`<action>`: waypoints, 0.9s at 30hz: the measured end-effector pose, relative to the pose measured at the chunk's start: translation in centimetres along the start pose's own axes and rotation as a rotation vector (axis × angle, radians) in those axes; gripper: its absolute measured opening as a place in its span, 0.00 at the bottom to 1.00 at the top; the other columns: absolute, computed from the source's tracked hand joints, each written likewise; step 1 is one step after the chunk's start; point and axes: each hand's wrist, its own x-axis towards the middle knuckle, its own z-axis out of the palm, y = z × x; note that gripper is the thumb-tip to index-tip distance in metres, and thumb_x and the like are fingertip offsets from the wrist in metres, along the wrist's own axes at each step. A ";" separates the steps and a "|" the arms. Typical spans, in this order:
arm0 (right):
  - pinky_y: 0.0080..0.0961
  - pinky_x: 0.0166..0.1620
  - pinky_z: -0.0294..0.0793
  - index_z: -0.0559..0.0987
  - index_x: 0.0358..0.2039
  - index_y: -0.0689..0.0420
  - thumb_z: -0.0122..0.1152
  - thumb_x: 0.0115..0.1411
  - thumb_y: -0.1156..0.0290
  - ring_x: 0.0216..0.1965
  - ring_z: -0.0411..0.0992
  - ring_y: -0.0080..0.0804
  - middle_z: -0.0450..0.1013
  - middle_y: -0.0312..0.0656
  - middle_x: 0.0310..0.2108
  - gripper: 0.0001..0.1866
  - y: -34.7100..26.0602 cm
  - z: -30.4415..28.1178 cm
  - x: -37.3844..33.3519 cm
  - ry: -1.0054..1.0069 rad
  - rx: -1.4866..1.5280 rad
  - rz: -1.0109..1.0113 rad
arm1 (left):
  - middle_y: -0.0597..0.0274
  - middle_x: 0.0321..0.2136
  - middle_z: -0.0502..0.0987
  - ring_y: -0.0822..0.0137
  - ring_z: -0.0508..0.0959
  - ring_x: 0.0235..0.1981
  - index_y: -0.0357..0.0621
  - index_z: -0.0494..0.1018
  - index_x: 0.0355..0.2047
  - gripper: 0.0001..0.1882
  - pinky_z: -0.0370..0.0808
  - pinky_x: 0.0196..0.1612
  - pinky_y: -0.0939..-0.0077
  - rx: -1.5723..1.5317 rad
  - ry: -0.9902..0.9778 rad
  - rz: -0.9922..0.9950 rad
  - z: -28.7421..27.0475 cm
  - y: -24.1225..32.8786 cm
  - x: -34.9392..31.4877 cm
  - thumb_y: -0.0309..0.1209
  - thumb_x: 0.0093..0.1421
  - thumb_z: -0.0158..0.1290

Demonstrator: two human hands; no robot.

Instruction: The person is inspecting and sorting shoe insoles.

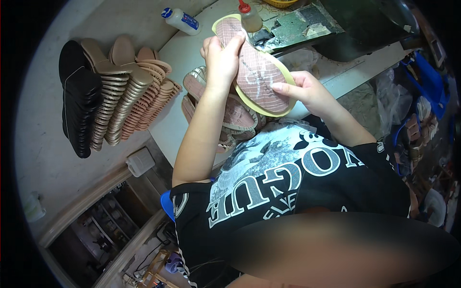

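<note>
Sole piece: pinkish, grid-lined, yellow-rimmed sole (259, 72), held tilted in the air before the torso, over the table's near side.
Left hand: narrower end pinched by left hand (221, 60), thumb laid on the gridded face.
Right hand: broad end's rim pinched by right hand (309, 93), thumb on face, fingers mostly hidden.
Step in hand: rim apparently being pressed or checked; which, cannot be told.
Next move: steady support and even thumb pressure seem called for.
Table: similar pieces (240, 115) seen on white table (185, 53), beside left forearm.
Farther off: red-capped bottle (251, 20), green board (297, 29), stacked footwear parts (115, 91).
</note>
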 end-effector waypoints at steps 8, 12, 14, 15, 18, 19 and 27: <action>0.18 0.42 0.72 0.77 0.41 0.64 0.61 0.58 0.66 0.36 0.74 0.20 0.77 0.39 0.36 0.16 0.8 0.2 -0.2 0.063 0.062 -0.031 | 0.34 0.48 0.66 0.47 0.62 0.52 0.22 0.70 0.37 0.34 0.59 0.57 0.60 0.030 -0.009 -0.140 0.3 -0.2 1.1 0.50 0.49 0.58; 0.17 0.33 0.75 0.76 0.41 0.65 0.60 0.58 0.66 0.31 0.77 0.25 0.77 0.42 0.34 0.16 0.8 0.8 -0.3 -0.012 0.151 0.134 | 0.32 0.48 0.66 0.45 0.62 0.54 0.21 0.70 0.38 0.36 0.59 0.58 0.60 -0.020 -0.030 -0.086 0.2 0.1 1.4 0.51 0.49 0.57; 0.16 0.30 0.75 0.76 0.40 0.66 0.60 0.59 0.65 0.27 0.77 0.28 0.77 0.44 0.32 0.16 0.8 1.3 -0.1 0.025 0.175 0.151 | 0.33 0.49 0.66 0.45 0.61 0.56 0.20 0.70 0.39 0.37 0.58 0.59 0.60 0.142 0.030 -0.056 0.3 0.9 1.6 0.51 0.50 0.56; 0.16 0.30 0.75 0.76 0.40 0.66 0.59 0.60 0.65 0.27 0.77 0.27 0.77 0.44 0.31 0.16 0.8 1.3 -0.1 0.030 0.174 0.138 | 0.33 0.49 0.66 0.45 0.61 0.56 0.20 0.70 0.39 0.37 0.58 0.59 0.60 0.143 0.027 -0.059 0.4 0.9 1.7 0.51 0.50 0.56; 0.15 0.29 0.74 0.76 0.40 0.66 0.57 0.61 0.65 0.27 0.77 0.25 0.77 0.44 0.31 0.15 0.6 1.8 0.0 0.052 0.200 0.108 | 0.33 0.49 0.66 0.45 0.60 0.57 0.20 0.70 0.39 0.37 0.58 0.59 0.60 0.130 -0.005 -0.103 0.2 0.6 2.1 0.52 0.50 0.56; 0.15 0.28 0.74 0.76 0.39 0.66 0.57 0.61 0.65 0.27 0.77 0.24 0.77 0.43 0.31 0.15 0.5 2.1 0.1 0.071 0.226 0.090 | 0.34 0.49 0.66 0.45 0.61 0.56 0.21 0.70 0.39 0.36 0.58 0.59 0.59 0.105 -0.009 -0.114 0.1 0.3 2.3 0.52 0.50 0.56; 0.14 0.27 0.73 0.77 0.38 0.64 0.56 0.62 0.65 0.25 0.76 0.22 0.77 0.42 0.28 0.14 0.1 3.3 1.7 0.116 0.275 0.019 | 0.28 0.47 0.67 0.42 0.63 0.55 0.20 0.72 0.35 0.39 0.60 0.57 0.56 0.026 -0.058 -0.121 -0.7 -2.9 4.9 0.57 0.50 0.54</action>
